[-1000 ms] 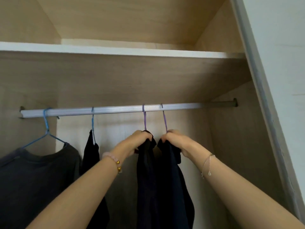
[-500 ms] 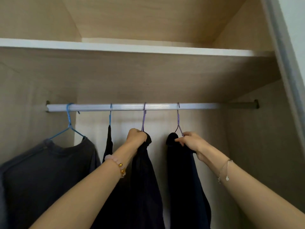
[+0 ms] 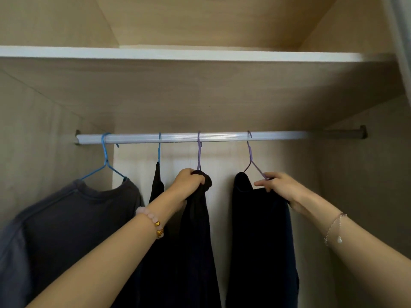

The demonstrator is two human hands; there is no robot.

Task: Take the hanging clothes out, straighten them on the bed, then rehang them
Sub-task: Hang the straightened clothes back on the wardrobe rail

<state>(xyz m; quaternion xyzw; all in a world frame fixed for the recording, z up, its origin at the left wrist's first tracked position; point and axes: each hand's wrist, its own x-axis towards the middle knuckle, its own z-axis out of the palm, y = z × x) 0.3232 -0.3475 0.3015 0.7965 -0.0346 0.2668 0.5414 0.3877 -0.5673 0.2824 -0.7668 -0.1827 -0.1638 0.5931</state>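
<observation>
Shelf point(image 3: 200, 54) sits above the rail point(image 3: 222, 137). Hanging below the rail, from its left end: T-shirt point(image 3: 66, 218), thin garment point(image 3: 156, 185), third garment point(image 3: 195, 241) just left of middle, fourth garment point(image 3: 260, 241) just right.

A white-edged shelf point(image 3: 200, 54) crosses the pale wooden wardrobe point(image 3: 360, 196) at twelve o'clock. A grey door edge point(image 3: 404, 52) stands at two o'clock.

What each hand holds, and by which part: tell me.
Left hand grips one dark garment at its top, just under its purple hanger hook. Right hand pinches the rightmost garment at its shoulder, beside the hanger wire.
</observation>
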